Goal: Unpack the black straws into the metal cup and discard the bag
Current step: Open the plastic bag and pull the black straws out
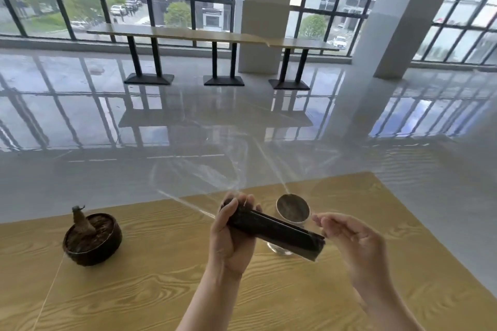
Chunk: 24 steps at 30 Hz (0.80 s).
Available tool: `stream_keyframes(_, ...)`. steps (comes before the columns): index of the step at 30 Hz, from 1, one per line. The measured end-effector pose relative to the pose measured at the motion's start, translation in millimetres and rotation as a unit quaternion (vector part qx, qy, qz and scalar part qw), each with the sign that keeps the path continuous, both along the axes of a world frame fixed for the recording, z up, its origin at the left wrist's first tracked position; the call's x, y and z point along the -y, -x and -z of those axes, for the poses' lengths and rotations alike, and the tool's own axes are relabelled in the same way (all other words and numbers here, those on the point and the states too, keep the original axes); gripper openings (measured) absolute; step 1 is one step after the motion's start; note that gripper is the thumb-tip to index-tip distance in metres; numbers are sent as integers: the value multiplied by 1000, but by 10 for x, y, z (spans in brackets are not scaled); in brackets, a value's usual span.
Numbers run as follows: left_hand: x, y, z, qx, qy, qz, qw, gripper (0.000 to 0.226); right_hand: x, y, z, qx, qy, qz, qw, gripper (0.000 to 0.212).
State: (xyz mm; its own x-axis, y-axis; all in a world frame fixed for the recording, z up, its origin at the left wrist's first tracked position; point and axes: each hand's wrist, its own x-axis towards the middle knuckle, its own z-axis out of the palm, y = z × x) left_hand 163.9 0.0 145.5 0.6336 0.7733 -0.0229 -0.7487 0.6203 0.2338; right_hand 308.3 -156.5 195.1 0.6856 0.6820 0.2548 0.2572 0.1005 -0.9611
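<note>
- the black straws (274, 231) were a tight bundle held in the air above the tabletop (161, 277), its long axis slanting from upper left, away from the person, down to lower right, nearer the person.
- the bundle looked matte and dark, straight-sided, with a squared-off cut end at lower right.
- a thin clear bag (313, 255) wrapped the bundle, showing mostly as a glossy sheen near that lower-right end.
- the left hand (231, 239) gripped the upper-left end, fingers curled over the top and the thumb side underneath.
- the right hand (355, 244) sat just beside the lower-right end with fingers loosely bent; whether its tips pinched the clear film could not be told.
- the metal cup (293, 208) stood upright on the tabletop just behind the bundle, round, shiny-rimmed, its mouth open upward and its lower part hidden by the straws.
- the tabletop was yellow wood-grain laminate.
- well to the left stood a dark round bowl (92, 242), rough-textured, with a brown fibrous stump (82, 223) rising from it.
- beyond lay a glossy grey floor (188, 129).
</note>
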Motion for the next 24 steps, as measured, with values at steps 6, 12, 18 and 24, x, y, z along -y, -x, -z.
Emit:
stream_keyframes(6,413,-333,47,-24,14,114,993,47,426,-152,-141,16,-52,106,993,10)
stream_keyframes(12,834,-981,-47,-44,50,146,987,23,725,-558,-173,4,-85,163,983,25)
stream_keyframes(18,1077,-1559,0,-35,32,150,988,18,921,-1100,-227,27,-75,167,983,25)
stream_keyframes(24,1268,-1957,-37,-85,42,151,984,11,1096,-1521,-348,73,-52,157,984,11)
